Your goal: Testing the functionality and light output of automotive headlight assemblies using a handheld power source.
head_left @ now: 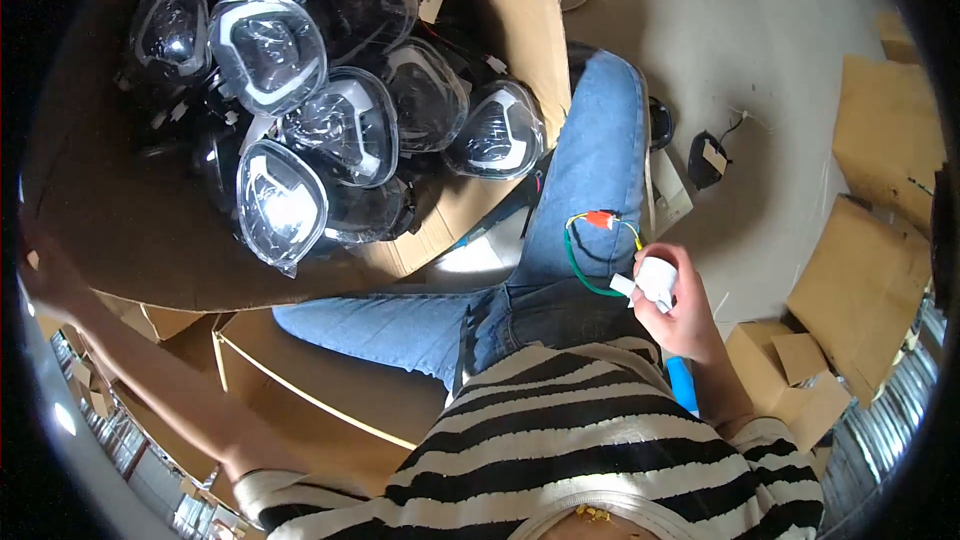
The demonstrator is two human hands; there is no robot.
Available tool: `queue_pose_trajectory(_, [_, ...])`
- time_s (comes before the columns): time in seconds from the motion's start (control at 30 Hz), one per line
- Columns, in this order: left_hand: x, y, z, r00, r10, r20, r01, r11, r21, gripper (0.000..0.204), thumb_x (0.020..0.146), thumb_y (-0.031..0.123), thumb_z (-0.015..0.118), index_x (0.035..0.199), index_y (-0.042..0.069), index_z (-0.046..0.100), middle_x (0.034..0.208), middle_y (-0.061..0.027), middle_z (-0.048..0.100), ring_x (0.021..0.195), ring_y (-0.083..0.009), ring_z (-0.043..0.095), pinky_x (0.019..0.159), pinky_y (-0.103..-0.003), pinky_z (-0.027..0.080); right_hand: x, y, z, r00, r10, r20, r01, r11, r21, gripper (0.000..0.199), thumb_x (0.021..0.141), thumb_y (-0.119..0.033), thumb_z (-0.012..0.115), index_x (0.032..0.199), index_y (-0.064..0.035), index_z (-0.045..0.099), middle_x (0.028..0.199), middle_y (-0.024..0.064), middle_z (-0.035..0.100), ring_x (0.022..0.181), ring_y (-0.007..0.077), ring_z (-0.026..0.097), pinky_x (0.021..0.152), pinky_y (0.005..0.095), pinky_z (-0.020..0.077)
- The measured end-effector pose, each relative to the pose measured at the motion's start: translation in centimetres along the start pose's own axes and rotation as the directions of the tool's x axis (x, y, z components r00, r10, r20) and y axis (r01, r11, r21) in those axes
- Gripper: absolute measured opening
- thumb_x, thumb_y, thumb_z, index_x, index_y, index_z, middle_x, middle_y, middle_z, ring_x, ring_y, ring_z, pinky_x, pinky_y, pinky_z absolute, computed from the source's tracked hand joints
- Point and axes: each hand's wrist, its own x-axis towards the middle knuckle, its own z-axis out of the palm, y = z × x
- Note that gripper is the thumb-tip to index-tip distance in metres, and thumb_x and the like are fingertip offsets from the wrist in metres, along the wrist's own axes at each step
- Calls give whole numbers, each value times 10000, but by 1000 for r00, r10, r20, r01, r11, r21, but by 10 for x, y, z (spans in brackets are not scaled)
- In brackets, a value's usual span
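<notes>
reaching out along the left edge, the left arm runs up beside the big cardboard box, and the left hand itself is lost in the dark rim of the view, so whether it is spread or closed cannot be told. inside the box lies a heap of clear-lensed headlight units with black housings; about eight lenses can be counted, though the ones at the top and underneath are cut off or buried, so the true number stays unclear. below the box a flat cardboard sheet lies under the bent, jeans-clad legs of the person, who wears a black-and-white striped top. further right, the right hand is curled around one small white connector piece, thumb and fingers pinching it near its top; the piece sits in the hand just beside the right thigh. from it loop thin wires, one green, one yellow, meeting at a red tip. its lower part is hidden by the fingers. on the grey floor beyond lies a small dark part with a tag, and several cardboard scraps crowd the right edge, blurred by the lens
</notes>
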Motion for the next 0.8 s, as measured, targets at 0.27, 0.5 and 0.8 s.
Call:
queue_pose_trajectory(0.27, [-103,497,0,520,784,340,89,346,-934,312,651,131,452,907,-28,531,957,-117,508,916,-217,471,801,-299,376,5,3,2,995,-35,91,40,998,-46,325,645,-6,527,951,-10,418,805,123,523,757,199,543,664,269,412])
queue_pose_trajectory(0.5, [-153,533,31,289,909,300,-195,363,-911,355,693,184,389,969,-1,514,1064,-90,435,1086,-229,322,992,-381,115,7,6,1,997,-6,80,11,998,-62,329,638,2,528,949,-8,421,824,133,531,761,224,547,672,281,416])
queue_pose_trajectory(0.8, [-169,530,46,164,935,316,-432,356,-829,305,700,191,402,911,26,547,991,-81,478,1001,-208,374,983,-376,151,7,0,3,989,30,144,-23,999,-49,307,638,6,523,931,-9,433,828,134,531,767,228,548,668,286,417])
